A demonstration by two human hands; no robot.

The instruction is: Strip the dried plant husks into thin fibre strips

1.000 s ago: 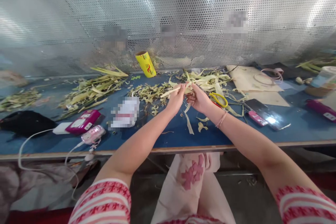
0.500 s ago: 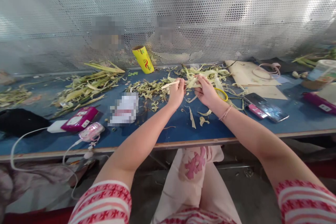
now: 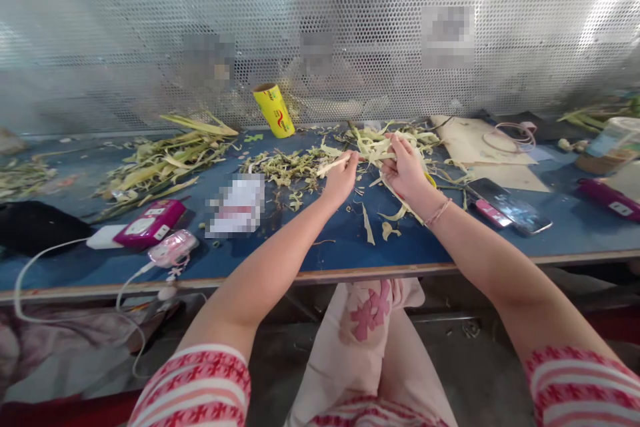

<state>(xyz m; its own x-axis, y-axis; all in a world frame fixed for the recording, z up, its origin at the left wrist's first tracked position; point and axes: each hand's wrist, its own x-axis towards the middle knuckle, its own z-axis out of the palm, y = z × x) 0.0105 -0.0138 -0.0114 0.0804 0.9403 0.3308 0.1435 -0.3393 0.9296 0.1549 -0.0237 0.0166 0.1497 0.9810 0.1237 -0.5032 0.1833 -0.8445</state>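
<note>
My left hand point(image 3: 341, 181) is closed on a thin pale plant stalk point(image 3: 330, 166), whose cut-looking end sticks out to the left. To the right of it, my right hand point(image 3: 406, 172) pinches a pale plant strip, and a long piece trails beneath that palm toward the wrist. Both hands are above a heap of yellowish-green peelings point(image 3: 367, 140), so their fingertips partly blend into it. Left of my hands lies a pile of small dried trimmings point(image 3: 287, 168). A few loose shreds point(image 3: 369, 223) rest on the blue table in front. A yellow ring point(image 3: 431, 180) is mostly hidden behind my right hand.
A bundle of long stalks and leaves point(image 3: 173, 157) lies left. At the back stands a tilted yellow cardboard tube point(image 3: 274, 110) before a perforated metal panel point(image 3: 350, 13). Phones point(image 3: 520, 207), cardboard point(image 3: 475, 140) and a plastic tub point(image 3: 613, 143) are right; a purple power bank point(image 3: 150, 222) is left.
My right hand has moved a little right and up, away from my left hand, and a long strip now shows below it. My left hand has shifted slightly right, still holding the stalk.
</note>
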